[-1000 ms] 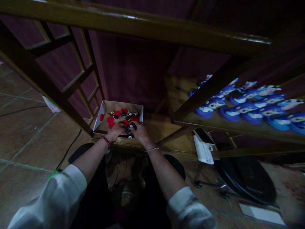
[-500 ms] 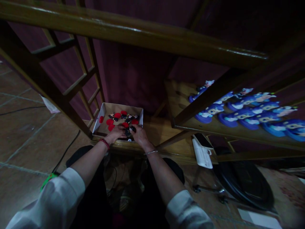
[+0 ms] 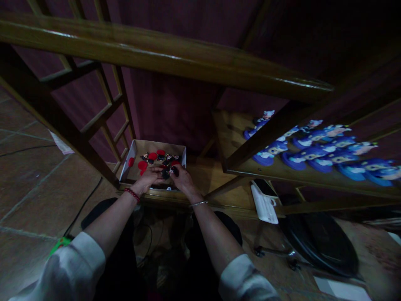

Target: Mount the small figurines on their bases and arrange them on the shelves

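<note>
A shallow cardboard box (image 3: 184,155) with pale walls holds several round red pieces (image 3: 142,166) and small black-and-gold figures (image 3: 168,158). Over its near side, my left hand (image 3: 151,177) and my right hand (image 3: 182,179) meet at a small black figure (image 3: 167,172). My right thumb and fingers are closed on its right side. The left fingers grip it from the other side and partly hide it. Poor light leaves the figure's details unclear.
Several blue-based figurines (image 3: 293,160) stand on the wooden shelf (image 3: 233,121) to the right. Below are a phone (image 3: 265,187) on a white object (image 3: 265,207) and a black stool seat (image 3: 319,242). A wooden rail (image 3: 163,54) crosses above.
The view has shifted slightly, so the scene sits a little lower and further left. Both hands stay at the black figure, which has turned slightly between the fingers.
</note>
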Demonstrator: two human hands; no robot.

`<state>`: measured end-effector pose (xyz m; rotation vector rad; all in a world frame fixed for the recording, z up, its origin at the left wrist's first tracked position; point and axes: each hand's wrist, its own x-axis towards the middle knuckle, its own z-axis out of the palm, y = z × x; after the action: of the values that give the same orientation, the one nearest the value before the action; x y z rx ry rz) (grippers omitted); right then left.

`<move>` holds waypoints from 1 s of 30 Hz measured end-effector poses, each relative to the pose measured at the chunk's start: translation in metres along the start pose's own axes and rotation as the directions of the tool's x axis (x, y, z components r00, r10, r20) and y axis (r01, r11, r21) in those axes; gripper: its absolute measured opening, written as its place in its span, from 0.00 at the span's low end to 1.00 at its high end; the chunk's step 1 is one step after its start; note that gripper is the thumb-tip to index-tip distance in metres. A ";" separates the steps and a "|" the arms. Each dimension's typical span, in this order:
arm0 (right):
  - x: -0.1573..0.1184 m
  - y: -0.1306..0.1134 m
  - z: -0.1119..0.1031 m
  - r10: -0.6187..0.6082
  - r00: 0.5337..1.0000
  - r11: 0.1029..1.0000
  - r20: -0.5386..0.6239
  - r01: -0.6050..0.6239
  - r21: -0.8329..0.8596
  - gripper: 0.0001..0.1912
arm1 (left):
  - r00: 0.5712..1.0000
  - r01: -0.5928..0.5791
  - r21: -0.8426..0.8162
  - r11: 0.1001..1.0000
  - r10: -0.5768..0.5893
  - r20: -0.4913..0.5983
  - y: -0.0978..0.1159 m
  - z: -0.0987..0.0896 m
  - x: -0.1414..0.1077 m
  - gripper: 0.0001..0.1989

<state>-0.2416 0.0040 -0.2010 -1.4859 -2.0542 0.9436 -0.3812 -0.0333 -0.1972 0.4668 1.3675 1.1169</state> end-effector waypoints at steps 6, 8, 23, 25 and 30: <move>0.001 0.001 0.001 0.019 1.000 0.999 -0.014 -0.019 0.028 0.12 | 1.000 -0.002 -0.040 0.999 0.002 -0.005 0.002 -0.001 -0.002 0.07; 0.002 0.002 0.002 0.030 0.999 0.999 -0.023 -0.029 0.042 0.12 | 1.000 -0.011 -0.059 0.998 0.012 0.009 0.003 -0.002 -0.002 0.08; 0.003 0.002 -0.002 0.042 0.999 0.966 -0.013 -0.037 0.255 0.11 | 0.990 0.009 -0.224 0.974 0.023 0.140 0.001 -0.006 0.001 0.07; 0.004 0.004 -0.001 0.042 0.999 0.953 -0.018 -0.034 0.301 0.11 | 0.989 0.004 -0.235 0.972 0.030 0.141 0.002 -0.006 0.000 0.07; 0.006 0.008 0.002 0.057 0.998 0.931 -0.019 -0.046 0.363 0.12 | 0.989 0.008 -0.232 0.973 0.027 0.145 0.006 -0.003 -0.004 0.07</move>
<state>-0.2397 0.0101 -0.2084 -1.3482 -1.7097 1.2364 -0.3856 -0.0350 -0.1906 0.3778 1.0913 1.2091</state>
